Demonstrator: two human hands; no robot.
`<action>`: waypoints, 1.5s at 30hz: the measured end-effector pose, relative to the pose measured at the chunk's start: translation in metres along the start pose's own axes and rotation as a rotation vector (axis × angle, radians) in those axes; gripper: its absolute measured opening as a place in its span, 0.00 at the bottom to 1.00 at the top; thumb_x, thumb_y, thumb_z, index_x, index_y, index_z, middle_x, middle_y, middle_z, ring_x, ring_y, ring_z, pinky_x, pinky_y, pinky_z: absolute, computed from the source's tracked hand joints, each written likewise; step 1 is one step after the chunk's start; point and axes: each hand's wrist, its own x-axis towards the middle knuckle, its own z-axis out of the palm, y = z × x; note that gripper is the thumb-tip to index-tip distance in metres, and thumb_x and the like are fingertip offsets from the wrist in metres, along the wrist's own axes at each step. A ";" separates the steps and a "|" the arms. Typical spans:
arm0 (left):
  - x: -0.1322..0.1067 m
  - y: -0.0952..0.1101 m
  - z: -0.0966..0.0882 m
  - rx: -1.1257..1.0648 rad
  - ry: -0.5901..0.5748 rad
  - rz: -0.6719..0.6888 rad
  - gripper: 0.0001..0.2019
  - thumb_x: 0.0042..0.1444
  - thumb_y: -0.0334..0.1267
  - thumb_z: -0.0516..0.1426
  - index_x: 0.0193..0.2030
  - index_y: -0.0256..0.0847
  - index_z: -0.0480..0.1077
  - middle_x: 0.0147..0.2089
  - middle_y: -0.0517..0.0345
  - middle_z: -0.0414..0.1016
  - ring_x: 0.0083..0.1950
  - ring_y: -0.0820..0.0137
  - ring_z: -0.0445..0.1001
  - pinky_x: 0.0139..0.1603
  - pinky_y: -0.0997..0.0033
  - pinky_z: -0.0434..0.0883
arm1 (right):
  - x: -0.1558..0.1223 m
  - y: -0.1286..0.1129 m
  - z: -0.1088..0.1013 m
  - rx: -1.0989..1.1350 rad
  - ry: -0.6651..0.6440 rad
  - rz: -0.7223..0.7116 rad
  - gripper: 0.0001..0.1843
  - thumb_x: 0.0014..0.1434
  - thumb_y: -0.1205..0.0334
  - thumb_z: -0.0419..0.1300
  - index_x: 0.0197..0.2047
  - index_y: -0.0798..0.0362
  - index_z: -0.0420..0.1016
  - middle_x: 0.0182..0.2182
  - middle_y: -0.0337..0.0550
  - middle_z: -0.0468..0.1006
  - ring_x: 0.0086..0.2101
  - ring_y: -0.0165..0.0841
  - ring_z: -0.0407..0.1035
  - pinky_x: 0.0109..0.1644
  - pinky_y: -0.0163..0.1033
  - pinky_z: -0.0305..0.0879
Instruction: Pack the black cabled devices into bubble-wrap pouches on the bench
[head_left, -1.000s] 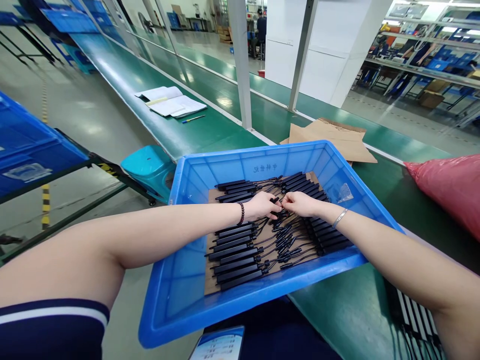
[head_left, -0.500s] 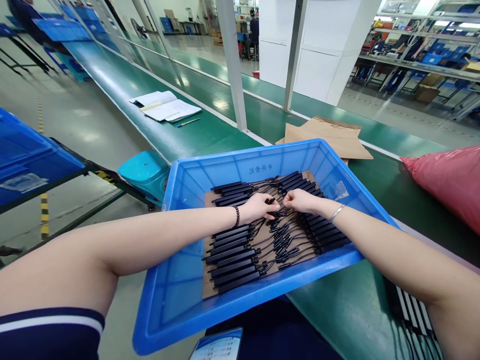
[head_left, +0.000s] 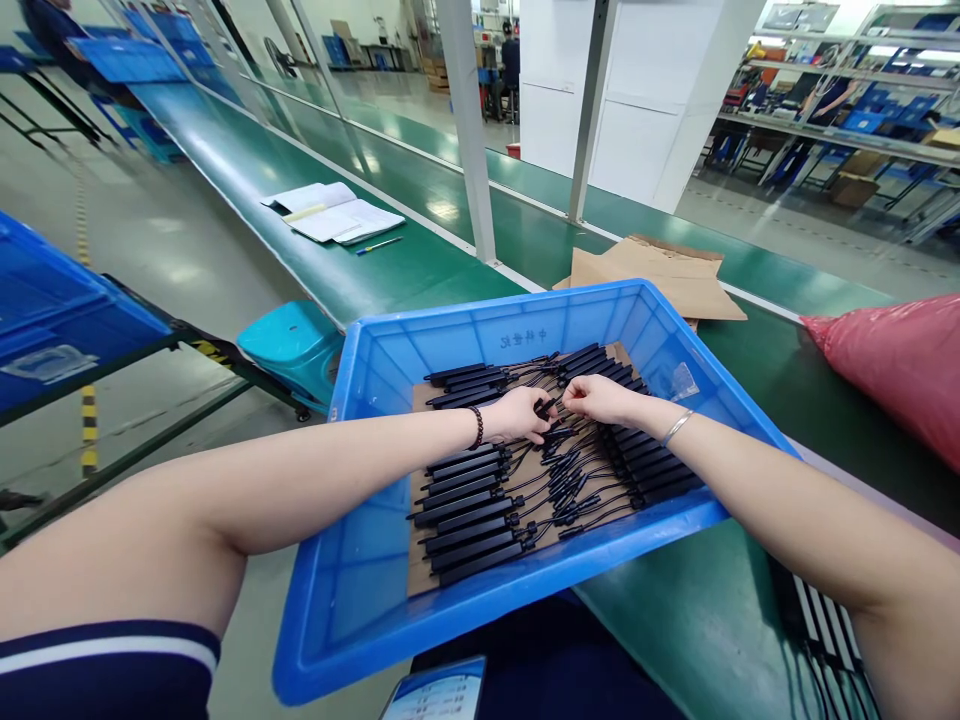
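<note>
A blue plastic bin [head_left: 352, 610] holds two rows of slim black bar-shaped parts [head_left: 469, 530] with short cables, laid on a cardboard sheet [head_left: 420, 570]. Their cable ends and connectors [head_left: 566, 485] meet in the middle. Over that middle, my left hand [head_left: 521, 414] has its fingers closed around a small black cable connector [head_left: 544, 407]. Just to its right, my right hand [head_left: 596, 398] pinches with thumb and forefinger at what looks like the cable's end; the fingers mostly hide it.
The bin rests at the edge of a green conveyor belt [head_left: 420, 275]. Beyond it lie flattened cardboard [head_left: 652, 275], an open notebook [head_left: 337, 215] and a pen [head_left: 379, 245]. A red bag [head_left: 900, 360] stands at right, a teal stool [head_left: 289, 345] at left. More black parts [head_left: 825, 625] lie under my right forearm.
My hands have come slightly closer together over the cables, the right one shifting a little left. The black connector in my left hand has tilted.
</note>
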 end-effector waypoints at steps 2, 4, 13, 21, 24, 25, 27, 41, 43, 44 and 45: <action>0.001 0.001 -0.002 0.054 -0.007 0.003 0.12 0.40 0.21 0.64 0.32 0.33 0.69 0.27 0.61 0.69 0.25 0.75 0.71 0.23 0.78 0.73 | -0.002 -0.010 -0.002 -0.006 -0.038 0.001 0.03 0.49 0.72 0.58 0.29 0.55 0.69 0.21 0.34 0.69 0.23 0.24 0.59 0.26 0.29 0.54; 0.003 0.001 -0.005 0.097 0.000 0.015 0.12 0.41 0.22 0.65 0.31 0.34 0.68 0.25 0.62 0.68 0.22 0.76 0.70 0.19 0.81 0.70 | -0.004 -0.021 -0.005 -0.014 -0.095 0.009 0.05 0.46 0.74 0.59 0.27 0.55 0.70 0.19 0.33 0.68 0.21 0.24 0.58 0.25 0.29 0.53; 0.004 0.007 -0.009 0.073 0.048 0.015 0.15 0.43 0.24 0.66 0.32 0.36 0.63 0.24 0.66 0.64 0.16 0.75 0.70 0.17 0.82 0.67 | 0.007 -0.024 -0.002 0.068 -0.128 0.034 0.06 0.44 0.75 0.58 0.25 0.55 0.69 0.20 0.34 0.69 0.21 0.24 0.59 0.25 0.30 0.58; 0.007 0.003 -0.010 -0.086 0.085 -0.047 0.22 0.41 0.25 0.68 0.37 0.35 0.61 0.25 0.67 0.65 0.22 0.74 0.74 0.24 0.78 0.74 | 0.016 -0.003 0.003 0.175 -0.057 -0.017 0.05 0.46 0.72 0.59 0.27 0.55 0.68 0.20 0.33 0.69 0.21 0.24 0.61 0.25 0.29 0.61; 0.004 0.006 -0.009 -0.114 0.045 -0.068 0.21 0.41 0.26 0.69 0.36 0.35 0.61 0.24 0.65 0.67 0.21 0.72 0.74 0.21 0.77 0.72 | 0.017 -0.003 0.005 0.183 -0.062 -0.029 0.04 0.47 0.72 0.60 0.27 0.55 0.68 0.19 0.33 0.70 0.21 0.24 0.61 0.25 0.29 0.60; 0.003 0.007 -0.008 -0.120 0.043 -0.072 0.20 0.42 0.26 0.68 0.35 0.35 0.61 0.23 0.64 0.68 0.21 0.73 0.73 0.20 0.78 0.72 | 0.017 -0.003 0.006 0.185 -0.070 -0.030 0.04 0.47 0.71 0.61 0.26 0.55 0.69 0.19 0.34 0.70 0.21 0.24 0.62 0.25 0.29 0.60; 0.002 0.008 -0.006 -0.131 0.063 -0.076 0.17 0.43 0.25 0.67 0.32 0.34 0.61 0.23 0.63 0.68 0.21 0.74 0.73 0.21 0.79 0.71 | 0.017 -0.003 0.007 0.186 -0.086 -0.034 0.04 0.47 0.71 0.61 0.26 0.56 0.69 0.19 0.34 0.70 0.21 0.24 0.62 0.25 0.29 0.61; -0.005 0.016 0.000 -0.185 0.134 -0.103 0.08 0.42 0.22 0.65 0.25 0.30 0.69 0.23 0.59 0.70 0.23 0.79 0.68 0.24 0.80 0.72 | 0.013 -0.011 0.008 0.043 -0.096 0.010 0.07 0.49 0.70 0.60 0.25 0.54 0.65 0.18 0.33 0.67 0.20 0.24 0.59 0.24 0.30 0.55; -0.006 0.017 0.001 -0.178 0.133 -0.111 0.07 0.43 0.21 0.64 0.25 0.30 0.70 0.23 0.58 0.70 0.23 0.79 0.69 0.24 0.80 0.72 | 0.012 -0.015 0.008 -0.009 -0.086 0.029 0.08 0.48 0.70 0.62 0.24 0.54 0.65 0.17 0.32 0.66 0.20 0.24 0.56 0.23 0.31 0.50; -0.006 0.017 0.001 -0.174 0.137 -0.112 0.07 0.43 0.20 0.64 0.26 0.30 0.70 0.23 0.58 0.70 0.23 0.79 0.69 0.24 0.81 0.72 | 0.012 -0.016 0.008 -0.028 -0.085 0.039 0.09 0.48 0.70 0.62 0.23 0.55 0.65 0.17 0.32 0.65 0.20 0.24 0.55 0.23 0.31 0.49; -0.006 0.016 0.002 -0.171 0.143 -0.110 0.07 0.43 0.20 0.63 0.26 0.30 0.70 0.23 0.59 0.70 0.23 0.79 0.69 0.24 0.81 0.71 | 0.012 -0.017 0.008 -0.040 -0.091 0.050 0.09 0.48 0.70 0.63 0.22 0.55 0.65 0.16 0.32 0.64 0.20 0.23 0.54 0.23 0.31 0.48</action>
